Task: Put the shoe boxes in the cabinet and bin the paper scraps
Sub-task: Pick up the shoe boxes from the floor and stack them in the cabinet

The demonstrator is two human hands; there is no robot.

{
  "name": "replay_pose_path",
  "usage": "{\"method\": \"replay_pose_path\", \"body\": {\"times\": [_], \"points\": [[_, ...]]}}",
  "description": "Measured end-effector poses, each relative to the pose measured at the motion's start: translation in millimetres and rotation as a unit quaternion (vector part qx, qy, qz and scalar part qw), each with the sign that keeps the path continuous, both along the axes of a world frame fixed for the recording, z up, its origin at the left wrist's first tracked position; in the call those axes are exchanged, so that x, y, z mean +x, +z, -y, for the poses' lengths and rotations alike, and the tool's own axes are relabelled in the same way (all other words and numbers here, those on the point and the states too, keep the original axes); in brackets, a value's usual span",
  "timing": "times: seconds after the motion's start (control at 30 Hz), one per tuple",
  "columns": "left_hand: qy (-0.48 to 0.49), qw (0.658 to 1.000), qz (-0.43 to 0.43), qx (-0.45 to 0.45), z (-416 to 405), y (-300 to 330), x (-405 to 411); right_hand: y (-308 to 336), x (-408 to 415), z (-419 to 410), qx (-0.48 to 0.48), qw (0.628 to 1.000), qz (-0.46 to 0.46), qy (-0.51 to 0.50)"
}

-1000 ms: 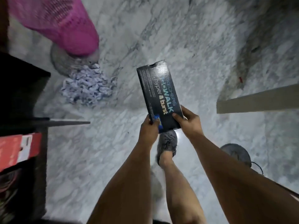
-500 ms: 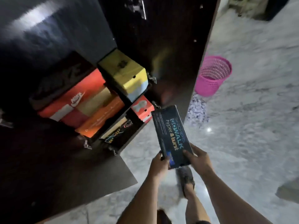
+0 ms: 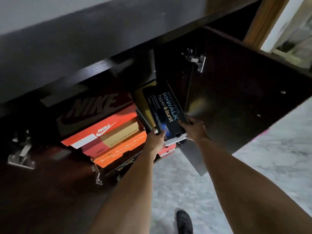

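Both arms reach forward and upward from the lower edge of the view toward the open dark wooden cabinet (image 3: 219,92). The left hand (image 3: 156,139) grips the near left corner of the black rectangular cardboard shoe box with teal lettering (image 3: 166,114), its fingers curled round the box's edge. The right hand (image 3: 194,130) grips the near right corner, thumb on the lid; its remaining fingers are hidden beneath the box. Both forearms are almost straight, wrists level with the box's near end.

The black box is tilted, its far end already inside the right side of the cabinet opening, lying on top of a yellow cardboard shoe box (image 3: 143,100). Its near end overhangs the shelf's front edge.

To the left, touching or just beside it, stands a stack of boxes: a red cardboard shoe box with a white logo (image 3: 104,130) above an orange cardboard shoe box (image 3: 118,152). The dark cabinet door (image 3: 244,102) stands open at right. The pale marble floor (image 3: 270,157) lies below, with a dark shoe (image 3: 184,222) at the bottom edge.
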State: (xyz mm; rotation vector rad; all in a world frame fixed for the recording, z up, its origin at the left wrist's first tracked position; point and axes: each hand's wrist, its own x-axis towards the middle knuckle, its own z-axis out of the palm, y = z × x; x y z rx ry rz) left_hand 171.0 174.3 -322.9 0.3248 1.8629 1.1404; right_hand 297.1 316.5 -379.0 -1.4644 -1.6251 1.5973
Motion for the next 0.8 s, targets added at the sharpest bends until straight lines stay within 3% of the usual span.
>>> {"method": "replay_pose_path", "body": {"times": [0.1, 0.37, 0.5, 0.6, 0.8], "points": [[0.028, 0.999, -0.014, 0.004, -43, -9, -35, 34, -51, -31, -0.002, 1.0, -0.009, -0.009], [0.013, 0.995, -0.099, 0.033, -99, -37, -85, 7, -125, -73, 0.06, 0.996, 0.042, 0.058], [0.002, 0.983, -0.185, 0.004, -110, -31, -91, 3, -140, -85, 0.054, 0.995, 0.059, 0.062], [-0.008, 0.972, -0.229, -0.061, -110, -18, -88, 5, -146, -91, 0.034, 0.993, 0.09, 0.07], [-0.056, 0.97, -0.21, -0.107, -49, 28, -59, 37, -107, -36, 0.034, 0.99, 0.133, -0.016]]}}
